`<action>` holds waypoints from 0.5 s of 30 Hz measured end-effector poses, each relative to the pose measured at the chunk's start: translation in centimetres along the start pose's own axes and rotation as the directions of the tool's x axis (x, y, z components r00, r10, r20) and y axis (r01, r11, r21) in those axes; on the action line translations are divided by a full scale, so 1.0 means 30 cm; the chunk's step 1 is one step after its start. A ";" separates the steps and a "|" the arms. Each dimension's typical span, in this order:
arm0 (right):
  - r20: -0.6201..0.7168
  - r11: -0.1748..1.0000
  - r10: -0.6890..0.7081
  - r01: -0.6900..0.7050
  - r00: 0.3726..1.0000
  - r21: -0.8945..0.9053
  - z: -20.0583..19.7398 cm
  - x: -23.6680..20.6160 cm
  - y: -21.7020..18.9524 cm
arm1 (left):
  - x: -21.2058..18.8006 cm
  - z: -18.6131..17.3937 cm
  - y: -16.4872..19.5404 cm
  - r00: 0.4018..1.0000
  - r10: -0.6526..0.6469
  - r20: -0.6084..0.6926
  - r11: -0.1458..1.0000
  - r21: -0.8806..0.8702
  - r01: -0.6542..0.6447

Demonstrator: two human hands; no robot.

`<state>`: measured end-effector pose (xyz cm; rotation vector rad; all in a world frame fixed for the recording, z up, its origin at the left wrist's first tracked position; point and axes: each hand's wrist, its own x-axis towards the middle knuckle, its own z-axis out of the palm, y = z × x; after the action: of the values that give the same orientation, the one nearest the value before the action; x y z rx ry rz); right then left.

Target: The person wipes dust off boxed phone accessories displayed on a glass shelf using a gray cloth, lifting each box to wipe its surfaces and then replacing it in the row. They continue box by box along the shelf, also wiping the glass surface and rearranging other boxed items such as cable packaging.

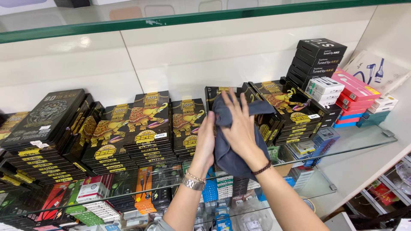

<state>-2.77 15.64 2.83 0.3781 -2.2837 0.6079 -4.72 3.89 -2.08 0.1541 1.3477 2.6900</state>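
Observation:
A dark grey cloth point(227, 152) is pressed against an upright black box with gold print point(216, 93) on a glass shelf point(364, 143). My right hand point(240, 126) lies flat over the cloth, fingers spread upward. My left hand point(205, 143) grips the left edge of the box and cloth from the side. On my left wrist are a metal watch and a thin bracelet; on my right wrist, a dark bead bracelet. Most of the box is hidden behind the cloth.
Stacks of black and gold boxes point(145, 128) fill the shelf to the left and right. At the right stand plain black boxes point(319, 57), white boxes point(324, 90), and red and blue ones point(353, 96). A lower glass shelf holds small packaged goods point(98, 196).

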 end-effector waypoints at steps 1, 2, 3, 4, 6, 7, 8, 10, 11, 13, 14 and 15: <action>-0.036 0.996 0.017 -0.014 0.999 0.082 -0.010 0.037 0.027 | -0.019 0.004 0.000 0.996 0.090 -0.021 0.988 0.129 -0.086; -0.069 0.986 0.039 -0.028 0.997 0.162 -0.018 0.064 0.043 | -0.029 0.010 0.001 0.984 0.178 -0.030 0.953 0.256 -0.165; -0.101 0.975 0.121 -0.099 0.988 0.197 -0.033 0.092 0.060 | -0.041 0.000 0.007 0.986 0.167 -0.026 0.954 0.256 -0.155; -0.130 0.958 0.200 -0.166 0.971 0.234 -0.041 0.114 0.063 | -0.045 -0.001 0.006 0.987 0.158 -0.022 0.956 0.254 -0.148; -0.152 0.954 0.188 -0.143 0.970 0.263 -0.036 0.126 0.036 | -0.043 -0.012 0.011 0.980 0.198 0.002 0.937 0.293 -0.190; -0.152 0.968 0.088 -0.048 0.984 0.247 -0.020 0.130 0.010 | -0.025 -0.003 0.010 0.968 0.248 0.029 0.914 0.323 -0.244; -0.148 0.972 -0.012 0.046 0.989 0.228 -0.004 0.131 -0.014 | -0.010 0.002 0.013 0.954 0.295 0.059 0.889 0.349 -0.296; -0.110 0.988 -0.047 0.062 0.993 0.144 0.008 0.148 -0.032 | -0.013 0.003 0.007 0.936 0.336 0.106 0.865 0.359 -0.351; -0.092 0.992 -0.066 0.076 0.994 0.104 0.008 0.162 -0.030 | -0.016 0.002 0.009 0.924 0.361 0.130 0.849 0.364 -0.383; -0.114 0.985 -0.023 0.043 0.993 0.170 -0.014 0.200 -0.002 | -0.042 -0.004 0.016 0.942 0.333 0.051 0.857 0.400 -0.324; -0.119 0.979 0.004 0.020 0.993 0.201 -0.036 0.215 0.022 | -0.063 -0.008 0.019 0.950 0.311 0.009 0.863 0.416 -0.287; -0.114 0.951 0.133 -0.095 0.985 0.295 -0.062 0.233 0.049 | -0.088 -0.019 0.025 0.951 0.308 0.027 0.860 0.419 -0.291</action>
<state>-7.16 17.24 8.56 0.3344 -2.1029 1.0029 -2.24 2.58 -1.90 0.3816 2.0580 2.5960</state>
